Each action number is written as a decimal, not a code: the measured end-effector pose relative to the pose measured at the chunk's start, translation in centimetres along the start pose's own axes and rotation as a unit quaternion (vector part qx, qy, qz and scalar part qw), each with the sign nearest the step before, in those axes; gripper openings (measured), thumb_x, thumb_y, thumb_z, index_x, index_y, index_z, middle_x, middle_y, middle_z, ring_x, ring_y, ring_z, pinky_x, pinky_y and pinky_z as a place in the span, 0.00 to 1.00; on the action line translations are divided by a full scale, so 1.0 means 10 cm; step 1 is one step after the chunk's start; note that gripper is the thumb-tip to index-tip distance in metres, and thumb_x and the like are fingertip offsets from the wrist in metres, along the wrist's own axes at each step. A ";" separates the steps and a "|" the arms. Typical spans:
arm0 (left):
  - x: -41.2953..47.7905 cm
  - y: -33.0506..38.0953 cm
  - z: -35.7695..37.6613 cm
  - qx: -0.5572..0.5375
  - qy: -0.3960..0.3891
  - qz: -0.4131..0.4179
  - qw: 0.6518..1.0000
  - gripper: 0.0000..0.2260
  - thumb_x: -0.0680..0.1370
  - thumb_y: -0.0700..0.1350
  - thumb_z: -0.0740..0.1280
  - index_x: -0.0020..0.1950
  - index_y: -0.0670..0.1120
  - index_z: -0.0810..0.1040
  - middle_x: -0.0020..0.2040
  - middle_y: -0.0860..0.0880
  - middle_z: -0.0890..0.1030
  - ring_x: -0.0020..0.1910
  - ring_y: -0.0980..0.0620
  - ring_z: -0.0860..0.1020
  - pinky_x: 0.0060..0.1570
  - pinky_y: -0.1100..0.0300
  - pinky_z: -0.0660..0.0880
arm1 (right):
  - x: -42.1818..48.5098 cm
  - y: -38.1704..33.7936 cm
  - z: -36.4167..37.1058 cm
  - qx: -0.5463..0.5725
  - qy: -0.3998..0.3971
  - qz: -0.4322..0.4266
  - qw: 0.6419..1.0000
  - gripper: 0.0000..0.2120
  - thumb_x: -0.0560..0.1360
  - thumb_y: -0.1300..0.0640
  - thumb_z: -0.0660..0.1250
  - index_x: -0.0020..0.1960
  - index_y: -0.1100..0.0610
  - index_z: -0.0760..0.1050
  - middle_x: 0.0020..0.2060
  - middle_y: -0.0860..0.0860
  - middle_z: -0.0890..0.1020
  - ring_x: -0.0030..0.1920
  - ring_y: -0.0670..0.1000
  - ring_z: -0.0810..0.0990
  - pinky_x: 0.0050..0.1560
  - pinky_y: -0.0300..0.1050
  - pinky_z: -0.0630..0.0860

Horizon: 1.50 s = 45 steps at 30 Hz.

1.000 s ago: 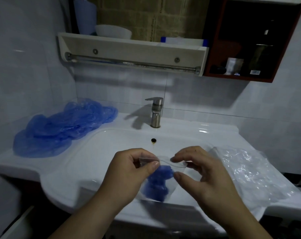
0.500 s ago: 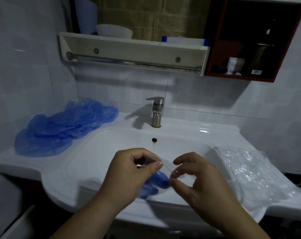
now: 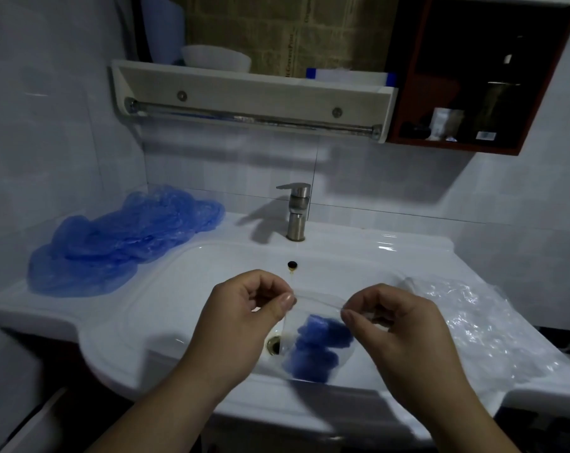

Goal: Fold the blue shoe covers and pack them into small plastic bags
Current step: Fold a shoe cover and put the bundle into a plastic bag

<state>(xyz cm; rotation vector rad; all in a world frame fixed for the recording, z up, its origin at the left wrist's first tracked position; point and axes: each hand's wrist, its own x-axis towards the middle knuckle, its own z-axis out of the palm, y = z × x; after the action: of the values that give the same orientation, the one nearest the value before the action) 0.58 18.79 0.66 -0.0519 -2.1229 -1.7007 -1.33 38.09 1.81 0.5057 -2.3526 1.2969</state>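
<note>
STEP: closing a filled bag | HANDS: my left hand and right hand, apart, each pinch a top corner of the small plastic bag over the sink | THING: the folded blue shoe cover sits low inside | NEXT: probably press the mouth shut, then take from the pile of shoe covers far left.

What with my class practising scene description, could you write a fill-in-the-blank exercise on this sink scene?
The left hand and right hand pinch a small plastic bag holding a folded shoe cover coloured ____.
The pile of loose shoe covers lies ____ of the faucet.
The heap of clear plastic bags lies on the counter's ____ side.
Missing: blue; left; right.
</note>
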 end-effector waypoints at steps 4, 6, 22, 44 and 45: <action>-0.05 0.03 0.04 0.082 -0.006 0.031 0.996 0.08 0.76 0.40 0.71 0.40 0.51 0.81 0.39 0.59 0.82 0.41 0.60 0.80 0.40 0.72 0.74 | -0.03 -0.01 0.04 -0.058 0.011 -0.033 0.998 0.15 0.69 0.55 0.75 0.49 0.40 0.75 0.46 0.35 0.79 0.51 0.34 0.76 0.48 0.27 0.73; -0.08 0.04 0.07 0.109 -0.023 0.051 0.992 0.08 0.77 0.41 0.70 0.41 0.52 0.80 0.40 0.59 0.82 0.43 0.60 0.80 0.42 0.72 0.75 | -0.06 -0.04 0.06 -0.087 -0.007 -0.062 0.994 0.15 0.70 0.52 0.73 0.50 0.37 0.74 0.48 0.32 0.76 0.54 0.32 0.72 0.46 0.25 0.70; -0.13 0.04 0.13 0.174 -0.043 0.113 0.977 0.06 0.77 0.47 0.70 0.41 0.55 0.79 0.42 0.61 0.79 0.48 0.63 0.78 0.47 0.74 0.74 | -0.09 -0.08 0.20 -0.098 -0.054 -0.066 0.992 0.02 0.72 0.47 0.66 0.40 0.42 0.74 0.42 0.35 0.77 0.51 0.35 0.73 0.49 0.21 0.64; 0.00 0.05 -0.09 0.110 0.024 0.072 0.991 0.09 0.76 0.39 0.72 0.40 0.52 0.80 0.38 0.58 0.82 0.39 0.58 0.80 0.41 0.71 0.76 | -0.03 0.08 0.04 -0.058 -0.047 -0.014 0.997 0.02 0.71 0.54 0.66 0.41 0.48 0.75 0.41 0.41 0.82 0.37 0.48 0.80 0.45 0.49 0.78; 0.01 0.04 -0.11 0.107 0.028 0.069 0.991 0.09 0.76 0.39 0.71 0.40 0.52 0.80 0.38 0.58 0.82 0.40 0.58 0.80 0.41 0.71 0.75 | -0.03 0.09 0.02 -0.051 -0.042 -0.007 0.998 0.01 0.71 0.54 0.66 0.41 0.49 0.76 0.42 0.40 0.82 0.37 0.50 0.81 0.45 0.50 0.78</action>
<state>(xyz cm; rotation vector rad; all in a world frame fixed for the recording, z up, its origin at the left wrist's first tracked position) 0.92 17.85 1.27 -0.0863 -2.1930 -1.3737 -1.56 38.36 0.93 0.5545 -2.4638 1.1644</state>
